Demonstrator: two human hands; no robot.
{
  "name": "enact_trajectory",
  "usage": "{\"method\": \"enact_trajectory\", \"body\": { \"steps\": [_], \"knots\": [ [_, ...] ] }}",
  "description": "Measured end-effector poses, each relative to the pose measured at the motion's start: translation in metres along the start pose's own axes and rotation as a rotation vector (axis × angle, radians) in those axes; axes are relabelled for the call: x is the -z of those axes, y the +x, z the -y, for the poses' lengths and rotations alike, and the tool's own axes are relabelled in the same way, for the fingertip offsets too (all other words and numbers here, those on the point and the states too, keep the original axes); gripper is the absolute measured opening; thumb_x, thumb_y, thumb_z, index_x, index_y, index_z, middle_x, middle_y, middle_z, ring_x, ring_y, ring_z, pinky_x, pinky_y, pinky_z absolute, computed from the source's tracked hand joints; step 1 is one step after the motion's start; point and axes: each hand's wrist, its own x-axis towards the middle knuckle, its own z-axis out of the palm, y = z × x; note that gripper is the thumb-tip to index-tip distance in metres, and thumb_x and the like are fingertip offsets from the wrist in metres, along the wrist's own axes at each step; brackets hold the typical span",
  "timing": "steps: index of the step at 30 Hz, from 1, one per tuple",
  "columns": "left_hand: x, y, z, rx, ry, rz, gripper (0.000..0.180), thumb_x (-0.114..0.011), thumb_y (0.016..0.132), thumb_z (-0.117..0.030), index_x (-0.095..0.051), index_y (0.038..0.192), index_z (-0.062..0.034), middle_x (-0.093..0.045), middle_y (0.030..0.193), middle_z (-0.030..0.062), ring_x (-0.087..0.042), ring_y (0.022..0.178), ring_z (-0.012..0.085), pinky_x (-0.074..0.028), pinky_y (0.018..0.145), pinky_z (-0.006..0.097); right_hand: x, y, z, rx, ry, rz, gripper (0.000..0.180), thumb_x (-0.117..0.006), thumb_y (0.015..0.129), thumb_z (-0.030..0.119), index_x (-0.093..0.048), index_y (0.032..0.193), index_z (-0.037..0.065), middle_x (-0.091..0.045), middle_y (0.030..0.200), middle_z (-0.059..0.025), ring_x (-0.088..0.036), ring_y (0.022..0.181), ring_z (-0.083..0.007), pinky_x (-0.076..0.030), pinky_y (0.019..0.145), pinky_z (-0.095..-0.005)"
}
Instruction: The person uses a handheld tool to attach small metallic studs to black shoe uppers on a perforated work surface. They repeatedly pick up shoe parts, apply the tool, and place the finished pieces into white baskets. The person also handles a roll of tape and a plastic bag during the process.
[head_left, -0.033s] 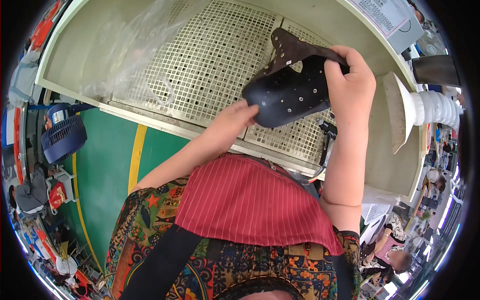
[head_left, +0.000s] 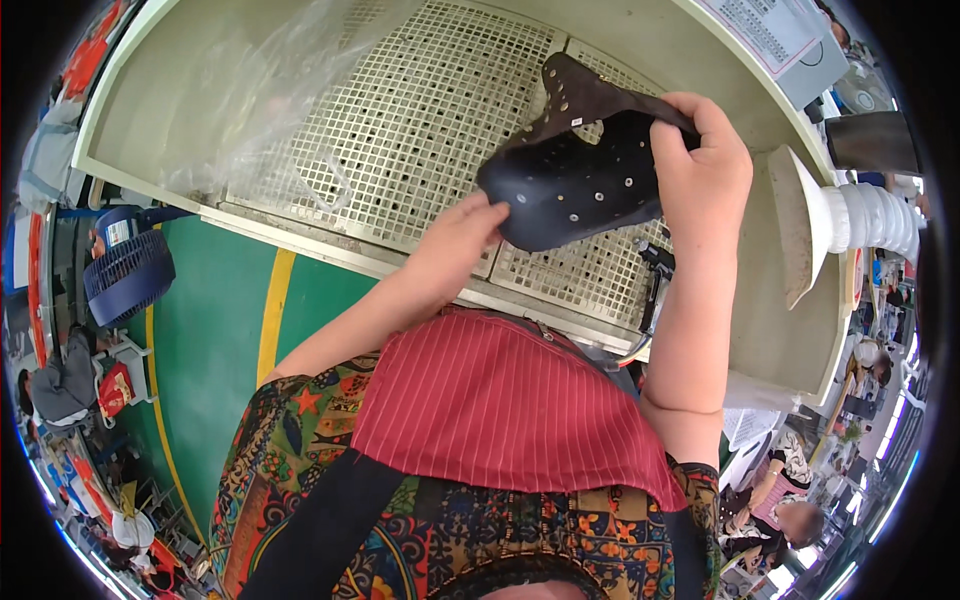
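I hold a curved black shell-like piece with metal eyelets or rivets and a dark brown flap along its far side. Its exact kind does not show. My right hand grips its right end, thumb on the near face and fingers over the top edge. At the rounded left end, my left hand pinches the rim between thumb and fingers. The piece is held above a pale perforated grid surface, tilted so that its black face shows.
Clear plastic sheeting lies on the grid's left part. A white hood with a ribbed hose stands at the right wall of the bench. Below the piece is a small black fitting with cables. A blue fan stands at left.
The left end of the black piece has shifted slightly left and upward, and my left hand has moved with it. My right hand stays nearly in place.
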Motion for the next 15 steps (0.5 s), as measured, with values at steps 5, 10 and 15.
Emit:
{"method": "enact_trajectory", "body": {
  "steps": [5,10,15],
  "knots": [
    [0.01,-0.001,-0.056,-0.555,0.438,-0.302,0.03,-0.041,0.088,-0.014,-0.056,0.11,0.0002,-0.055,0.113,0.0113,-0.045,0.111,0.0194,-0.034,0.097,0.033,0.0,-0.003,-0.011,-0.195,0.164,0.173,0.018,-0.057,0.077,0.011,-0.062,0.09,-0.001,-0.064,0.074,-0.0117,-0.061,0.068,-0.0208,-0.048,0.067,-0.0321],
    [0.013,0.01,-0.117,-0.806,0.77,-0.287,0.029,-0.041,0.082,-0.013,-0.06,0.097,0.0028,-0.054,0.119,0.0158,-0.048,0.113,0.0267,-0.037,0.095,0.034,-0.033,-0.028,-0.042,-0.381,0.515,0.587,0.023,-0.055,0.079,0.012,-0.059,0.096,-0.003,-0.062,0.077,-0.0082,-0.057,0.064,-0.0137,-0.047,0.06,-0.0281],
    [0.011,0.044,-0.136,-0.625,0.975,-0.108,0.032,-0.043,0.081,-0.013,-0.06,0.101,0.0063,-0.054,0.123,0.0159,-0.05,0.111,0.0244,-0.038,0.093,0.03,-0.073,-0.045,-0.052,-0.732,0.703,0.807,0.026,-0.05,0.083,0.012,-0.057,0.105,0.001,-0.062,0.082,-0.0054,-0.057,0.065,-0.0106,-0.046,0.059,-0.0222]
  ]
}}
